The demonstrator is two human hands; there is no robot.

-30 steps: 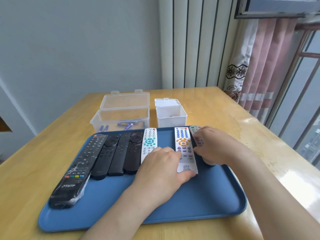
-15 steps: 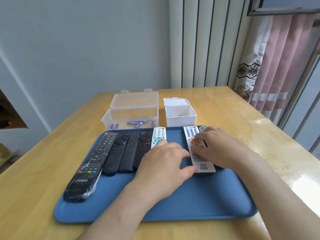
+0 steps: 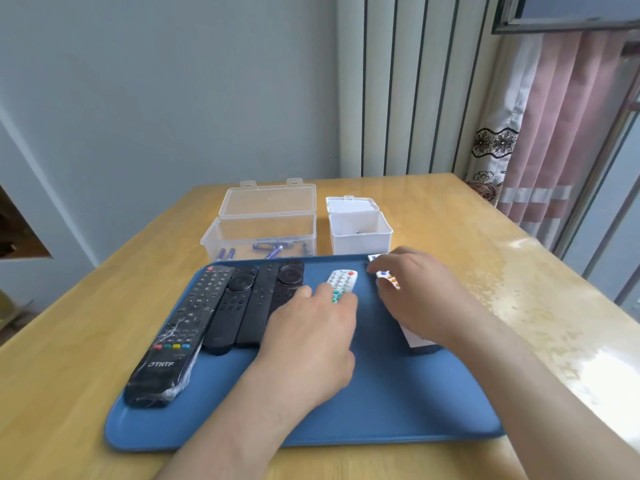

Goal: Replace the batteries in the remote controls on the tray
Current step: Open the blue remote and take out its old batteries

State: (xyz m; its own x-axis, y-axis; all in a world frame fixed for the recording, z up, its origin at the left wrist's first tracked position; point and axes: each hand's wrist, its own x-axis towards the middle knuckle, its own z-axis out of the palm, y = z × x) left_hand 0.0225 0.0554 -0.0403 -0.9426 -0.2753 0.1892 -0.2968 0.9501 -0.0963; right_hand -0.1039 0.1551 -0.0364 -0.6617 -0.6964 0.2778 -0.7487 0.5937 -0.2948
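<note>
The fingers [image 3: 388,271] of the right hand [image 3: 422,296] curl around a white remote [image 3: 389,279], gripping it over the blue tray [image 3: 381,403]. The left hand [image 3: 311,341] lies flat, fingers loosely spread on a second white remote [image 3: 341,280] without clasping it. Four black remotes [image 3: 221,306] lie side by side on the tray's left. Behind, on the worktop [image 3: 69,341], an open clear box [image 3: 259,233] holds batteries [image 3: 270,247].

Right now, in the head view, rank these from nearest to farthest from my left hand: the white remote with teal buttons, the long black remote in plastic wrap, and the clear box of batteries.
From the left hand:
1. White remote with teal buttons, under the fingertips, mid-tray.
2. Long black remote in plastic wrap, at the tray's left edge.
3. Clear box of batteries, on the table beyond the tray.
</note>
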